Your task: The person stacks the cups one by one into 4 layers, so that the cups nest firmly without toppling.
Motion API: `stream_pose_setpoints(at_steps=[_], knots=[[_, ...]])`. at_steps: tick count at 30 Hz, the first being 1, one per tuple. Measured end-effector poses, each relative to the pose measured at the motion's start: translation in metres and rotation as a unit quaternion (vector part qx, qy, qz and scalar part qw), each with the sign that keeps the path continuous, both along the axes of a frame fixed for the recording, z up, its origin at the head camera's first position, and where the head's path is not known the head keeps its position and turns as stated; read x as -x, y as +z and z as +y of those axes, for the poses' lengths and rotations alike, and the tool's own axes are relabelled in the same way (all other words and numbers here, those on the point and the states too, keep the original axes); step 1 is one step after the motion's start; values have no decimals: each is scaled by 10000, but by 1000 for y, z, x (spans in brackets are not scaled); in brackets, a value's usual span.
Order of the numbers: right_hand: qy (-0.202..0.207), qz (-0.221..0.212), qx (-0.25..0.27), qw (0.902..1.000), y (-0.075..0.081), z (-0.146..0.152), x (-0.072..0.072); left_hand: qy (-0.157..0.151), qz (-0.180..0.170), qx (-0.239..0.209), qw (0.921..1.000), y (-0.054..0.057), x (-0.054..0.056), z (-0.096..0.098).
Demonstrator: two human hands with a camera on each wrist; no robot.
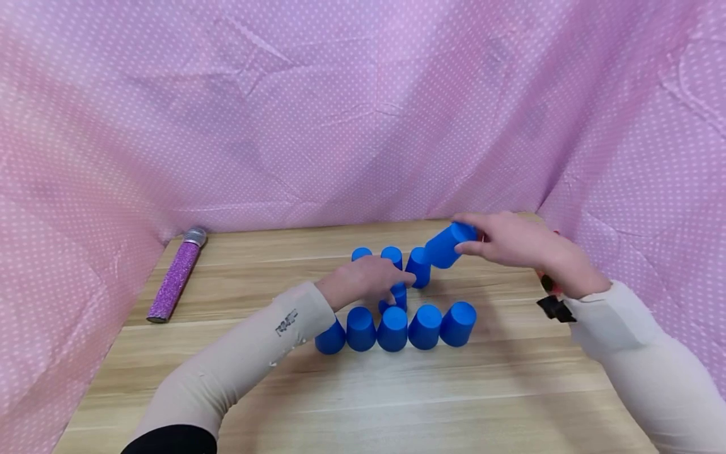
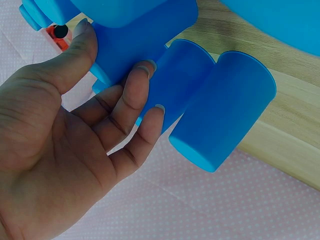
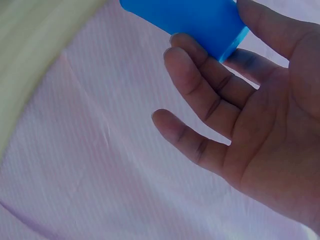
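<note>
Several blue plastic cups stand upside down on the wooden table, among them a front row (image 1: 392,329) and a back row of three, including a back right cup (image 1: 418,270). Between the two rows, my left hand (image 1: 368,277) has thumb and fingers around a blue cup (image 2: 132,47), partly hidden by the hand in the head view. My right hand (image 1: 505,238) grips another blue cup (image 1: 445,247) by its closed end, between thumb and fingers. That cup is tilted, its other end pointing down and left near the back right cup.
A purple glitter microphone (image 1: 178,274) lies at the table's left. Something red and black (image 1: 547,284) shows partly behind the right wrist. Pink dotted cloth (image 1: 351,126) hangs behind and on both sides of the wooden table (image 1: 397,403).
</note>
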State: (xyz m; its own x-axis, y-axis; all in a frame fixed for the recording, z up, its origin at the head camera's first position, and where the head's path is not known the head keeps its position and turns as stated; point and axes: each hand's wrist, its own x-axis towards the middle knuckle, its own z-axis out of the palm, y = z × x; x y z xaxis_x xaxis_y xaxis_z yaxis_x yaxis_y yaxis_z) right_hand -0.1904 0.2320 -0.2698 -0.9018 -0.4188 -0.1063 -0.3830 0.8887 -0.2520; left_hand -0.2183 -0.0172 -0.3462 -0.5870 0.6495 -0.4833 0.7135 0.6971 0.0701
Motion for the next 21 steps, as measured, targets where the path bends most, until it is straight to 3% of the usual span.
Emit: stream_pose_setpoints(at_steps=[3,6,11,15,21], knots=[[-198,6,-76,9998,4,8,6,22,-6,-32,10000,0,0,0],[-284,-18,-271,9992,-2,14,13,69,-15,-22,10000,-1,-1,-1],[-186,21,-527,9984,-28,18,22,86,4,9,10000,-1,-1,0],[-197,-354,-339,9986,-50,18,27,70,3,-10,10000,-2,-1,1],[-149,-552,-638,9963,-76,13,35,7,32,-35,10000,-3,0,0]])
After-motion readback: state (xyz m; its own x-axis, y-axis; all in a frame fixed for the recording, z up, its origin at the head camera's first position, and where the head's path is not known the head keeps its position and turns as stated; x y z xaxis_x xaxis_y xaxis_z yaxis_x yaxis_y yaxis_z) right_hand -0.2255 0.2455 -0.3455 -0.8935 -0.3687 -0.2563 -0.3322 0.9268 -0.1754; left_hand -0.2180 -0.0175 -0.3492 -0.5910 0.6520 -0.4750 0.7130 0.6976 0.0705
